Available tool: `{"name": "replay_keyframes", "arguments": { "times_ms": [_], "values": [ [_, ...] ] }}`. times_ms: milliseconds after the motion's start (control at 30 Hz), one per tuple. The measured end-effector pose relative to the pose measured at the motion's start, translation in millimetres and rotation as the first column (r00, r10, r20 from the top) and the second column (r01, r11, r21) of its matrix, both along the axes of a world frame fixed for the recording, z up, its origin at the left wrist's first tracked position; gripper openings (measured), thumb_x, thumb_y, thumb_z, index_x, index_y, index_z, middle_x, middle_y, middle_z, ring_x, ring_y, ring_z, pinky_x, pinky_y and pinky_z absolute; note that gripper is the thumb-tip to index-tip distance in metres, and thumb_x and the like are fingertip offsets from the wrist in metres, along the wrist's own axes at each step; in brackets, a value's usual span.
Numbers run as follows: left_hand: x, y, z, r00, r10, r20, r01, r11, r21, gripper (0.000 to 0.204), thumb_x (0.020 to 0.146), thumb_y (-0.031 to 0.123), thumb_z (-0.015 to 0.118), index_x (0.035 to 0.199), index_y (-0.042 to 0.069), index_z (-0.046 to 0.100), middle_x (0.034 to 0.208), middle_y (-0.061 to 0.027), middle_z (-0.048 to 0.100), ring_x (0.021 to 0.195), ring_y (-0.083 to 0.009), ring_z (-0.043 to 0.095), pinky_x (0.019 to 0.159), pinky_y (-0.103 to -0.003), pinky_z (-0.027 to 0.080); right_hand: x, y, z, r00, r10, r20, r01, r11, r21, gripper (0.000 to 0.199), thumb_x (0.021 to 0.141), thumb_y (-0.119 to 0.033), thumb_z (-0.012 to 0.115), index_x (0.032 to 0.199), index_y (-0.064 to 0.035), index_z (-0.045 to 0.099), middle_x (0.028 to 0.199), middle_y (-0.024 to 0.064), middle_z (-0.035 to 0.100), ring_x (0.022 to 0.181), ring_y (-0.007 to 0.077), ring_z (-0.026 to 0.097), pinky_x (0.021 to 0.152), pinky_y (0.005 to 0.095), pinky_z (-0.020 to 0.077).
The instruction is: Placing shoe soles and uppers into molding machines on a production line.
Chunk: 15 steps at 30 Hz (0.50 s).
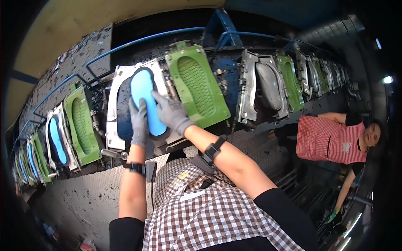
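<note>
A bright blue insole [141, 85] lies lengthwise on a dark sole-shaped piece [161, 81] in an opened silver metal mould [113, 111]. My left hand [139, 121], in a grey glove, rests on the insole's left side near its middle, fingers stretched toward the far end. From the right, my right hand [172, 113], gloved in grey too, touches the insole's right edge with extended fingers. Neither hand is closed round it. Beside the mould, to the right, a green mould plate [197, 83] shows a ridged sole pattern.
More green and silver moulds line both sides; one at left holds another blue insole [57, 140]. A bare metal last [269, 85] stands at right. Blue rails [144, 40] run behind. A person in a red checked apron [331, 138] is at right. Below lies a patterned metal floor [90, 188].
</note>
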<state>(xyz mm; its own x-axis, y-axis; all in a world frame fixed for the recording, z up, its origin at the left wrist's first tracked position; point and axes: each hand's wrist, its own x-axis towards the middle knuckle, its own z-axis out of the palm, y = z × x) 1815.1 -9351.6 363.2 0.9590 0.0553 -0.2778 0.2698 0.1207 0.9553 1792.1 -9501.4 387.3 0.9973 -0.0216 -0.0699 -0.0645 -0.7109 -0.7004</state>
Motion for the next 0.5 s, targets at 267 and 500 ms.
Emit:
{"name": "replay_keyframes", "arguments": {
  "times_ms": [267,500],
  "values": [
    [-89.4,-99.2,40.7,0.704,-0.52,0.483,-0.007,0.676,0.737,0.067,0.087,0.013,0.074,0.148,0.001,0.049,0.152,-0.0241,0.048,0.143,-0.0431,0.043,0.121,-0.053,0.031,-133.5,-188.1,16.7,0.897,-0.375,0.232,0.303,0.906,0.295,0.048,0.102,-0.008,0.059,0.15,-0.0062,0.053,0.108,0.0097,0.072,0.088,0.015,0.069,0.074,0.0288,0.0564],
    [-115.9,-258.6,60.0,0.217,-0.945,0.246,0.451,0.321,0.833,0.065,0.087,0.022,0.073,0.148,0.011,0.052,0.142,-0.0213,0.057,0.134,-0.0416,0.053,0.111,-0.05,0.044,-233.8,-318.9,5.7,0.578,-0.813,-0.071,0.685,0.436,0.584,0.043,0.106,-0.009,0.053,0.148,0.0012,0.052,0.089,0.002,0.063,0.071,0.0059,0.055,0.065,0.0224,0.0501]
  ]
}}
